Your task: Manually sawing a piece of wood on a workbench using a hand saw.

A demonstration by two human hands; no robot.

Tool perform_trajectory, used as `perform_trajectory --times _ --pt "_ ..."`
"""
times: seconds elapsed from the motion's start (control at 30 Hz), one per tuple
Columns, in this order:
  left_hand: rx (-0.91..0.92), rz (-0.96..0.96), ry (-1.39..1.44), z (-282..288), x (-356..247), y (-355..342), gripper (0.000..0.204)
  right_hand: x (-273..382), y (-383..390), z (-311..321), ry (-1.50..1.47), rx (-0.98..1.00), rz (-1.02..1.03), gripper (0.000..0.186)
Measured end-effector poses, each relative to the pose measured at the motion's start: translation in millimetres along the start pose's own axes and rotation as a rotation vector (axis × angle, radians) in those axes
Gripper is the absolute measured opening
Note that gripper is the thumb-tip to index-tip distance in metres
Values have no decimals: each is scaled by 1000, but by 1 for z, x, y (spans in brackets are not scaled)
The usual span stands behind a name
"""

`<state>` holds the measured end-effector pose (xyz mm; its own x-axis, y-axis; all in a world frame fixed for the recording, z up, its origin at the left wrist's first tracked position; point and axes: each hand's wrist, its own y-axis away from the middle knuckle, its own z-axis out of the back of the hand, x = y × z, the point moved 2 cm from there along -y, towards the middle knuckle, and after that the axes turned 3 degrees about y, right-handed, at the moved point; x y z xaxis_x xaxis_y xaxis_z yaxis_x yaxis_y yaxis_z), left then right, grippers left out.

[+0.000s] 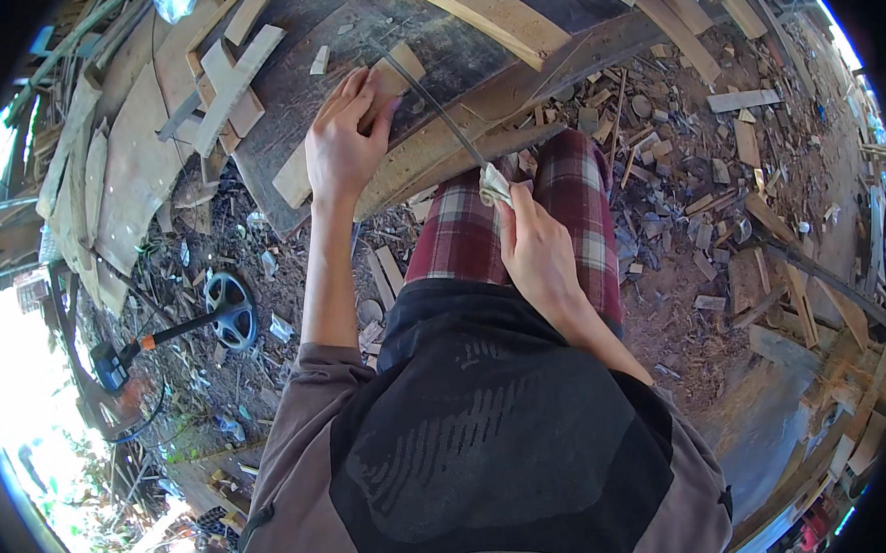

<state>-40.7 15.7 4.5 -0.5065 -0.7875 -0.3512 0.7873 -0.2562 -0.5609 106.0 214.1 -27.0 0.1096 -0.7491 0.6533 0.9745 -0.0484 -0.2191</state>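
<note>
My left hand (348, 146) is closed over a short pale wooden board (399, 70), pressing it down on the dark workbench (297, 79). The board slants from lower left to upper right beneath my fingers, and its middle is hidden. In my right hand (540, 246), above my thighs, is a long thin file-like metal tool (434, 102). A light cloth (493, 186) is wrapped around its near end, inside my grip. The tool's shaft runs up and left across the board's far end; whether it touches the wood I cannot tell.
A curved wooden piece (489, 14) lies at the bench's far side. Crossed wooden strips (238, 92) sit at its left. A black tool with a round guard (229, 310) stands on the left. Wood offcuts (707, 238) litter the ground at right.
</note>
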Motion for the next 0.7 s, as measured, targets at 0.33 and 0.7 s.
perform_trajectory --times 0.33,0.7 --pt "-26 -89 -95 -3 3 2 34 15 -1 15 106 144 -67 16" --pt "-24 -127 -131 -1 2 1 30 34 -66 -11 161 181 -40 15"
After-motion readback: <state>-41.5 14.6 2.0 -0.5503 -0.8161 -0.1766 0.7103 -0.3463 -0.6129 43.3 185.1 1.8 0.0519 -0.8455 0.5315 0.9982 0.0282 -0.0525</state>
